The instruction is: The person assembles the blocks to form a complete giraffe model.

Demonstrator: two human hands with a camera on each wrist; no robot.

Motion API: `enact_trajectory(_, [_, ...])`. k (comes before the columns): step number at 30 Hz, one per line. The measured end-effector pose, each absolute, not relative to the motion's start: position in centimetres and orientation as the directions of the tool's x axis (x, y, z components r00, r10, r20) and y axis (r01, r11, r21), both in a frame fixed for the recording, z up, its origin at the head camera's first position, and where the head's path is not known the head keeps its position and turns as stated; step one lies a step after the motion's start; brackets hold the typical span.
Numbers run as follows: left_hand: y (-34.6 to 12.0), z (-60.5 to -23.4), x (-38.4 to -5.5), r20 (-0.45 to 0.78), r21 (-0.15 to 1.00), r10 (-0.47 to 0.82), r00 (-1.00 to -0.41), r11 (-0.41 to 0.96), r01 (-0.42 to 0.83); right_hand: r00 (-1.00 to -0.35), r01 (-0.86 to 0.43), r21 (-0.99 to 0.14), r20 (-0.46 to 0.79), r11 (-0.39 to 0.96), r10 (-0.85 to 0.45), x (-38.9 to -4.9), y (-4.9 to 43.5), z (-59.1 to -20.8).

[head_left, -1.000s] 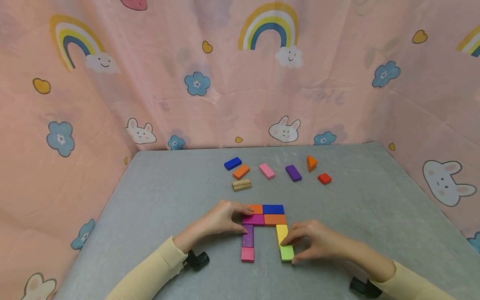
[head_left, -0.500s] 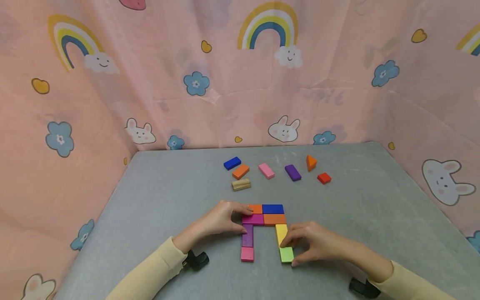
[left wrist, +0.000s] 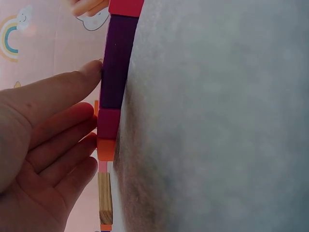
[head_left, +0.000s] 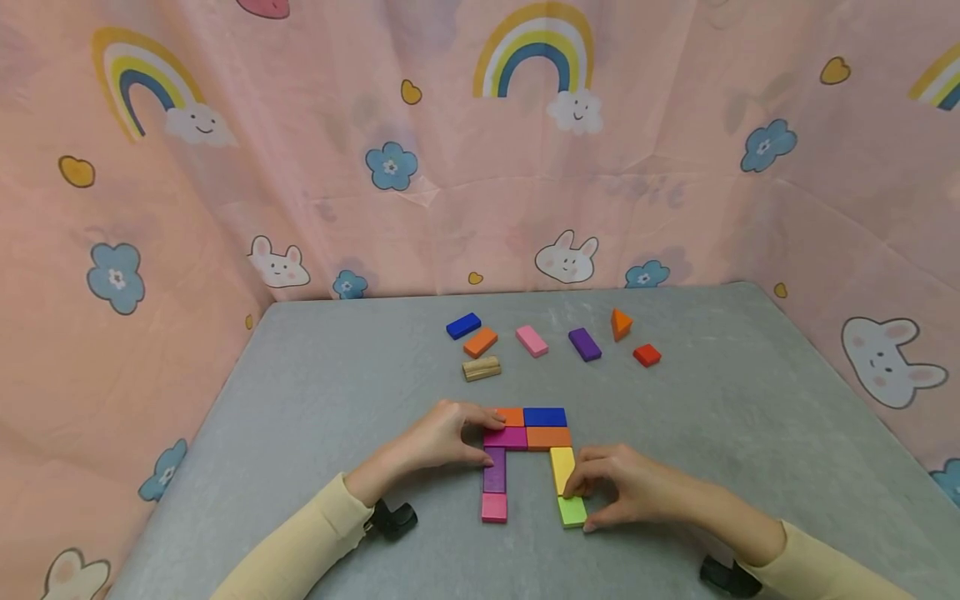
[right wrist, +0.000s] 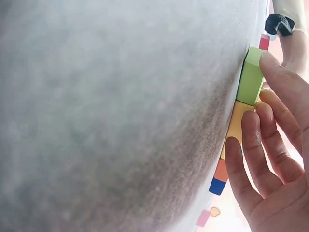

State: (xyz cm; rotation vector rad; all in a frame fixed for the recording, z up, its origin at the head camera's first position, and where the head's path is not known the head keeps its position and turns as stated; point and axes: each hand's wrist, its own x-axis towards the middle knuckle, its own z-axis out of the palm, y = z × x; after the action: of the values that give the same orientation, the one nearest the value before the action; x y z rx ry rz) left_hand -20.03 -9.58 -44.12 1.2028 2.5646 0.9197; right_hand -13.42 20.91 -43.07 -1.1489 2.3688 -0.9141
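Yellow block [head_left: 561, 468] partly behind right hand [head_left: 622, 485]

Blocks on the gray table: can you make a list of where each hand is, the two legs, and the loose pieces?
Left hand: thumb on purple leg block, fingers by magenta block
Right hand: thumb at green block
Left leg: purple leg block, then pink block
Right leg: yellow block, then green block
Loose pieces: blue brick, orange brick, pink brick, purple brick, orange wedge, red piece, wooden piece

Holds both forearms [head_left: 300, 533] angled inward, with thumb [head_left: 472, 455] parted from fingers [head_left: 480, 415] on left hand [head_left: 447, 433] and right hand [head_left: 628, 483].
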Motion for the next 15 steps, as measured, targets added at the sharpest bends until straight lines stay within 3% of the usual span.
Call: enact_trajectory(15, [-9.56,-44.18,-20.10,0.109,0.586,0.745,-0.658,0.486,0.648,-0.610,-0.579,-0.671,-0.019,0.463,-0.792,-13.28,20.87,-42.98])
